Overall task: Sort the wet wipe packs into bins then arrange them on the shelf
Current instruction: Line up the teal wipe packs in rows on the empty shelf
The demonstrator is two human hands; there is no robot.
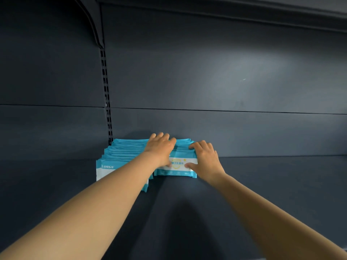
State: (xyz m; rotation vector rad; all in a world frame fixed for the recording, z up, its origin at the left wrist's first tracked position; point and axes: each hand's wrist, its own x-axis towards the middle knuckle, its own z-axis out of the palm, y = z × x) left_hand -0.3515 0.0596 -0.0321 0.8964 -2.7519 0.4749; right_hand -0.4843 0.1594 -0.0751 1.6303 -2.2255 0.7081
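On the shelf: both bare forearms reach in from the near edge across the dark shelf (262, 184) board toward two rows of teal-and-white wet wipe packs.
Nearest row: the left row of packs (120, 158) stands upright face-forward, running from near the front back to the rear wall, beside the slotted upright (107, 102).
Right row: the right row of packs (176, 164) sits just beside the left one and further back, touching or nearly touching it.
Left hand (161, 149): fingers curl over the top edges of the right row near its back, thumb against the front pack's face; it grips the bundle.
Right hand (204, 158): fingers curl over the top at the row's right end, thumb pressed to the front label; it too grips the bundle.
Step in hand: shelf arranging, probably squaring this second row, though motion blur leaves the exact contact unsure.
Next move: likely calls for pressing the packs together and back toward the rear wall (225, 81), level with the left row, then letting go without tipping them.
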